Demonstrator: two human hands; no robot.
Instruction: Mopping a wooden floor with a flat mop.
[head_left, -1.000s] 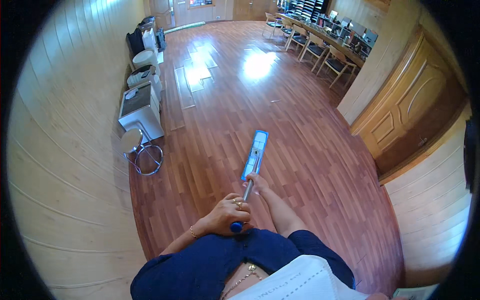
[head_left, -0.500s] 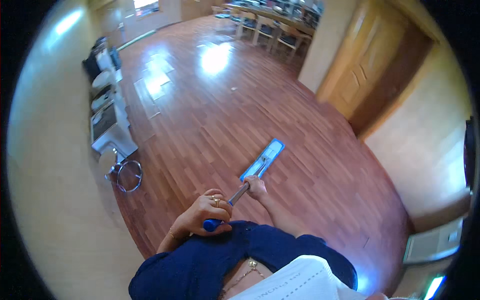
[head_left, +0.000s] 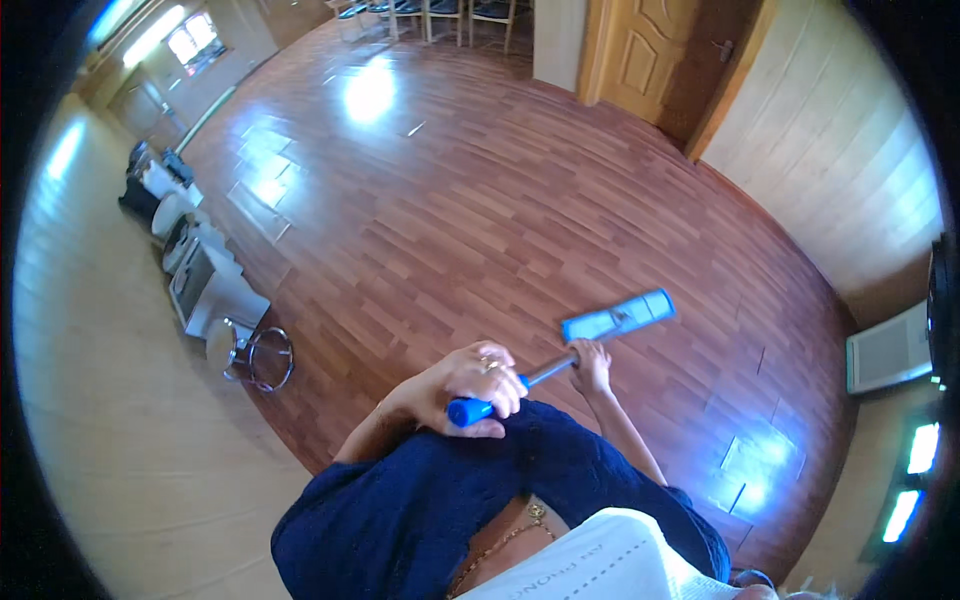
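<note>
I hold a flat mop with both hands. My left hand grips the blue top end of the mop handle close to my chest. My right hand is closed around the metal shaft lower down. The blue rectangular mop head lies flat on the reddish wooden floor, just ahead and to the right of my hands. I wear a dark blue top.
A metal stool and white and dark appliances line the left wall. A wooden door stands at the far right, chairs at the far end. A white vent unit sits by the right wall.
The mop head has swung to the right across the floor, and my view has turned with it. Both hands kept their grip on the handle.
</note>
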